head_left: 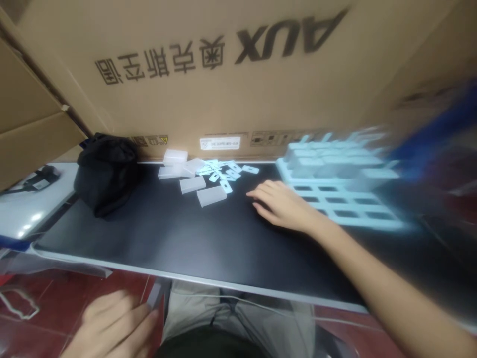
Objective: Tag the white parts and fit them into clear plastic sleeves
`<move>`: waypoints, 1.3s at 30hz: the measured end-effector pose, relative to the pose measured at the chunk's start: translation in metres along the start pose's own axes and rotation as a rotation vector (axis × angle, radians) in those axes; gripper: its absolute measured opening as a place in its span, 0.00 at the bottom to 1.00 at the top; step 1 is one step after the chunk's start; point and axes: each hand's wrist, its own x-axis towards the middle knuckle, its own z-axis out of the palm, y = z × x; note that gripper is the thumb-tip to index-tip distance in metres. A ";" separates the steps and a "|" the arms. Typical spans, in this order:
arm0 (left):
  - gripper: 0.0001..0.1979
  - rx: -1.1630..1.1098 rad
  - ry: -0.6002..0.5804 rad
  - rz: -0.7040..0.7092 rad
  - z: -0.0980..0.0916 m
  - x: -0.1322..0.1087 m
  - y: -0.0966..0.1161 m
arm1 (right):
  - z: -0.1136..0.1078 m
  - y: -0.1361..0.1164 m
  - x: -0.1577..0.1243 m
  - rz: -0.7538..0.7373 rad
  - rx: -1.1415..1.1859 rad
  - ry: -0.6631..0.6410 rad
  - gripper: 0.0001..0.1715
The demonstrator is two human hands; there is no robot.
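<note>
Right hand [281,205] beside half-filled tray [337,191], left hand [112,323] low

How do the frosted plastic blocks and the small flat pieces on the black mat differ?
The frosted blocks are thicker, box-shaped and translucent white; the flat pieces are thin, smaller and pale blue-white. The blocks lie spread apart; the flat pieces sit heaped together. Both rest on the black mat, left of the right hand.

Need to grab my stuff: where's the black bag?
The black bag sits at the black table's far left, left of the clear plastic pieces.
</note>
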 end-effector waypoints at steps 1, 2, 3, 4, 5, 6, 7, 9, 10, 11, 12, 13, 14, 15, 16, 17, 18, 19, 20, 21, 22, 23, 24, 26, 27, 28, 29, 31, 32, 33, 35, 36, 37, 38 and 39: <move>0.12 0.010 -0.082 0.123 0.019 0.009 -0.003 | 0.001 -0.002 0.001 -0.002 0.006 -0.010 0.15; 0.10 0.016 -0.069 0.172 0.036 0.018 -0.006 | 0.002 -0.004 0.001 -0.005 0.015 -0.021 0.15; 0.09 0.013 -0.052 0.190 0.049 0.026 -0.008 | 0.003 -0.005 0.002 -0.007 0.023 -0.033 0.16; 0.09 0.002 -0.056 0.192 0.059 0.033 -0.010 | 0.004 -0.007 0.002 -0.009 0.032 -0.045 0.16; 0.09 -0.016 -0.058 0.181 0.066 0.039 -0.011 | 0.005 -0.008 0.003 -0.012 0.041 -0.057 0.16; 0.10 -0.037 -0.075 0.165 0.071 0.044 -0.011 | 0.006 -0.009 0.003 -0.015 0.049 -0.069 0.16; 0.10 -0.057 -0.095 0.150 0.074 0.049 -0.010 | 0.007 -0.010 0.004 -0.017 0.056 -0.082 0.15; 0.09 -0.092 -0.132 0.128 0.080 0.055 -0.010 | 0.007 -0.012 0.006 -0.013 0.063 -0.106 0.15; 0.08 -0.104 -0.151 0.123 0.083 0.058 -0.010 | 0.007 -0.013 0.007 -0.008 0.065 -0.118 0.15; 0.08 -0.116 -0.172 0.124 0.086 0.061 -0.010 | 0.007 -0.013 0.007 -0.001 0.065 -0.130 0.15; 0.07 -0.126 -0.195 0.125 0.089 0.064 -0.011 | 0.006 -0.013 0.008 0.007 0.065 -0.141 0.15; 0.06 -0.132 -0.220 0.124 0.093 0.067 -0.012 | 0.005 -0.013 0.008 0.013 0.065 -0.150 0.15; 0.06 -0.139 -0.243 0.121 0.095 0.070 -0.014 | 0.005 -0.013 0.009 0.017 0.066 -0.156 0.15; 0.05 -0.145 -0.260 0.113 0.097 0.073 -0.015 | 0.004 -0.013 0.009 0.019 0.065 -0.159 0.15; 0.05 -0.152 -0.275 0.102 0.099 0.075 -0.017 | 0.004 -0.013 0.009 0.021 0.065 -0.158 0.14; 0.05 -0.158 -0.289 0.088 0.100 0.078 -0.018 | 0.003 -0.013 0.009 0.020 0.064 -0.154 0.14; 0.05 -0.165 -0.304 0.070 0.101 0.081 -0.020 | 0.003 -0.012 0.009 0.019 0.063 -0.149 0.14; 0.05 -0.171 -0.317 0.052 0.102 0.084 -0.022 | 0.002 -0.012 0.009 0.018 0.062 -0.143 0.13; 0.05 -0.175 -0.328 0.036 0.103 0.087 -0.024 | 0.001 -0.012 0.009 0.017 0.062 -0.138 0.13; 0.06 -0.177 -0.338 0.019 0.104 0.090 -0.027 | 0.000 -0.012 0.009 0.016 0.062 -0.133 0.13; 0.06 -0.174 -0.347 0.003 0.105 0.094 -0.030 | -0.001 -0.012 0.009 0.015 0.061 -0.128 0.13; 0.06 -0.164 -0.354 -0.014 0.108 0.097 -0.033 | -0.002 -0.011 0.009 0.017 0.060 -0.124 0.12; 0.06 -0.146 -0.357 -0.036 0.110 0.100 -0.036 | -0.003 -0.011 0.008 0.020 0.059 -0.120 0.12; 0.07 -0.084 -0.361 -0.104 0.116 0.107 -0.043 | -0.005 -0.010 0.008 0.034 0.051 -0.113 0.12; 0.07 -0.041 -0.360 -0.153 0.120 0.111 -0.047 | -0.005 -0.009 0.008 0.045 0.046 -0.110 0.11; 0.08 0.008 -0.361 -0.207 0.123 0.115 -0.051 | -0.005 -0.008 0.007 0.058 0.039 -0.105 0.12; 0.08 0.064 -0.368 -0.261 0.127 0.119 -0.055 | -0.005 -0.007 0.007 0.075 0.032 -0.101 0.12; 0.10 0.181 -0.403 -0.343 0.133 0.127 -0.063 | -0.004 -0.005 0.006 0.115 0.015 -0.092 0.13; 0.11 0.231 -0.430 -0.363 0.136 0.131 -0.066 | -0.003 -0.003 0.006 0.137 0.006 -0.088 0.14; 0.12 0.268 -0.459 -0.371 0.140 0.134 -0.070 | -0.001 -0.002 0.005 0.159 -0.003 -0.086 0.15; 0.12 0.299 -0.506 -0.363 0.146 0.140 -0.075 | 0.002 0.000 0.005 0.200 -0.022 -0.082 0.16; 0.12 0.296 -0.519 -0.353 0.150 0.143 -0.078 | 0.003 0.001 0.005 0.219 -0.031 -0.080 0.17; 0.12 0.286 -0.526 -0.344 0.153 0.145 -0.079 | 0.005 0.002 0.005 0.238 -0.040 -0.079 0.18; 0.12 0.271 -0.528 -0.336 0.158 0.148 -0.081 | 0.008 0.003 0.006 0.260 -0.049 -0.076 0.19; 0.13 0.255 -0.526 -0.330 0.162 0.150 -0.083 | 0.011 0.005 0.008 0.284 -0.059 -0.073 0.21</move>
